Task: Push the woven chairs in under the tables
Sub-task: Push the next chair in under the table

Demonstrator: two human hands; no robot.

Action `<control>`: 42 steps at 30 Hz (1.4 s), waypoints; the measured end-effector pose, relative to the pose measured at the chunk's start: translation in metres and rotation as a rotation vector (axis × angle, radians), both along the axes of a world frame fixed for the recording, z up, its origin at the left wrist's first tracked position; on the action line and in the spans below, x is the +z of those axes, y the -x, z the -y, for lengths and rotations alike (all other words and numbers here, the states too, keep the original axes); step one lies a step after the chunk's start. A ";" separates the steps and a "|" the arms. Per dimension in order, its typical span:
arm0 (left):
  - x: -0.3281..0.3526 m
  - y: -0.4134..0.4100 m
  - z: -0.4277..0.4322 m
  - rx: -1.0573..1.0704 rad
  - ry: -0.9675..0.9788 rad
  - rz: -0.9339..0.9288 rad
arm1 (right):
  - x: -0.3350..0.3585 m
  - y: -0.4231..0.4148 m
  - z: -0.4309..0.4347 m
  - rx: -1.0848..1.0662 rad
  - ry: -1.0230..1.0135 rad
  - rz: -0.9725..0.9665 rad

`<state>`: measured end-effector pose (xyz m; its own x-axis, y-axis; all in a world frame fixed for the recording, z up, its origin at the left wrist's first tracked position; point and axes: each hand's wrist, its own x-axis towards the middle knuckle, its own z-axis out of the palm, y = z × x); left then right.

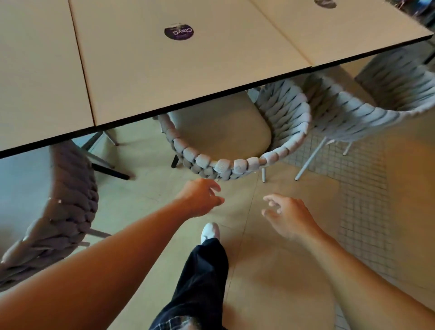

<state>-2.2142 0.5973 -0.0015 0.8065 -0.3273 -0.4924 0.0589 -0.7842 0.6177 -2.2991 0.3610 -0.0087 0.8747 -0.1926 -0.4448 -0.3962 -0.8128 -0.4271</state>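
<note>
Hovering near woven chair (226, 165) — left hand (200, 197), right hand (289, 216), both relaxed.

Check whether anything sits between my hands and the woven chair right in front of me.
Nothing visible does. The left hand and right hand are open over bare floor, just short of the back rim of the middle woven chair. Its seat is partly under the table.

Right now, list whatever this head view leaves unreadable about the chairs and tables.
Head view:
- Pale grey woven chair with beige cushion: front part hidden under the beige tabletop.
- Dark grey woven chair at left: blurred, cut off by the left edge.
- Round purple sticker: small print too small to read.
- Second sticker: cut off by the top edge.
</note>
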 end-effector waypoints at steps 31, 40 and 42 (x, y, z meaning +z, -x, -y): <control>-0.073 -0.122 0.145 -0.041 -0.505 -0.132 | -0.053 -0.239 0.156 0.808 0.304 -0.059; -0.070 -0.113 0.154 0.069 -0.531 0.034 | -0.081 -0.232 0.168 0.801 0.308 0.064; -0.070 -0.113 0.156 0.062 -0.535 0.044 | -0.085 -0.231 0.167 0.800 0.339 0.082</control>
<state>-2.1017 0.4417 -0.0715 0.8398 0.0091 -0.5428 0.0985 -0.9858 0.1358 -2.0686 0.1940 -0.0938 0.8307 0.3828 -0.4043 0.3693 -0.9222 -0.1144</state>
